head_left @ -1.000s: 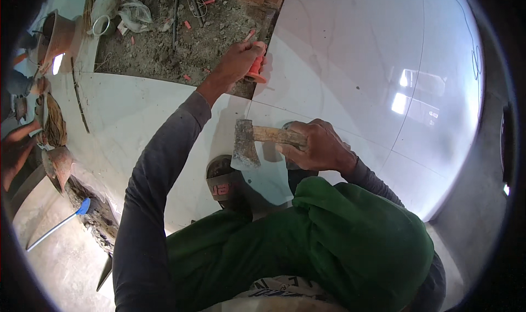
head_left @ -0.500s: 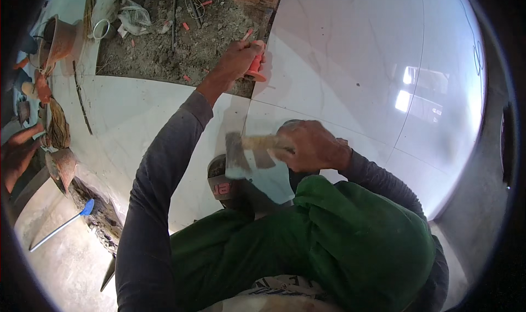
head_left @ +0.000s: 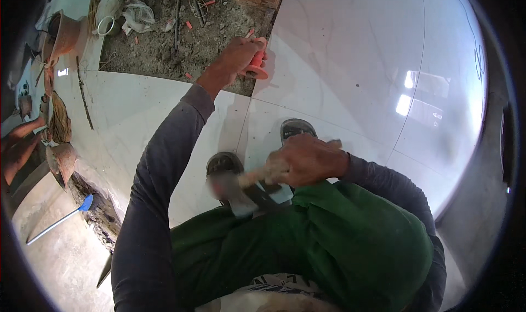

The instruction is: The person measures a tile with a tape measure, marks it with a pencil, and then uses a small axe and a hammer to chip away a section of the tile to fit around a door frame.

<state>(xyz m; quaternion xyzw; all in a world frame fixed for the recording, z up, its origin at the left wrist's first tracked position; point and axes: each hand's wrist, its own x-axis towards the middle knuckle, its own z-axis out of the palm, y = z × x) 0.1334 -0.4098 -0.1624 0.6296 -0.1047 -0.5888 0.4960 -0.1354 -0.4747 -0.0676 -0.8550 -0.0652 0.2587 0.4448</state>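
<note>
My left hand (head_left: pixel 238 57) is closed round an orange-red tool (head_left: pixel 256 71) with a round flanged grip, held at the corner where white tiles (head_left: pixel 339 49) meet a patch of dirt and rubble (head_left: pixel 148 43). My right hand (head_left: pixel 301 161) grips a wooden-handled hatchet (head_left: pixel 233 191) low over my sandals (head_left: pixel 296 126) and green trousers (head_left: pixel 361 246), well below my left hand. The hatchet's metal head is smeared by motion.
Clay-coloured vessels (head_left: pixel 63 29), a dried brown bundle (head_left: pixel 59 117) and another person's bare limb (head_left: pixel 16 153) are at left. A blue-headed long-handled tool (head_left: pixel 85 202) lies lower left. Rods (head_left: pixel 178 21), cord and plastic (head_left: pixel 137 16) lie on the dirt.
My right hand and the hatchet have moved down and toward my body, the head swinging lower-left with a blur. My left hand keeps nearly the same place on the orange-red tool.
</note>
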